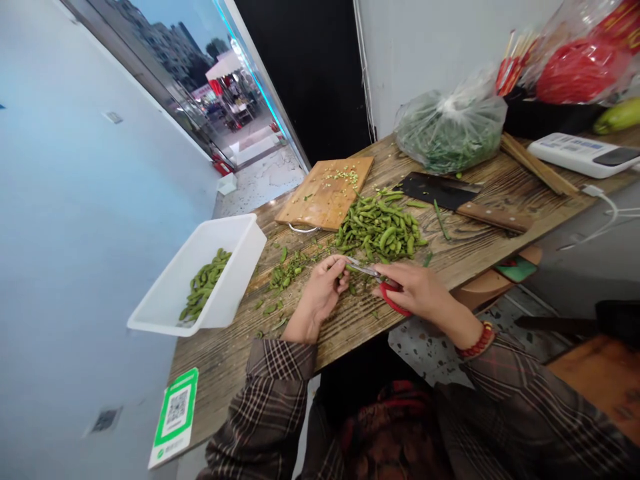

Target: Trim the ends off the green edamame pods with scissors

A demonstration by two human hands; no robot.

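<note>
My right hand (417, 288) is closed around the red handles of a pair of scissors (393, 298), whose blades point left. Pinched in the fingers of my left hand (323, 291) is a green edamame pod (345, 273), mostly hidden, with the scissor blades at it. Just beyond both hands lies a heap of edamame pods (381, 227) on the wooden table. Small trimmed bits (289, 272) are scattered to the left of the heap. A white plastic bin (235, 283) at the left holds more pods (206, 283).
Behind the heap lies a wooden cutting board (320, 193) with chopped bits. A cleaver (493, 215) rests to the right, near a tied bag of greens (453, 133) and a white device (583, 152). A QR code sign (175, 417) stands at the table's left corner.
</note>
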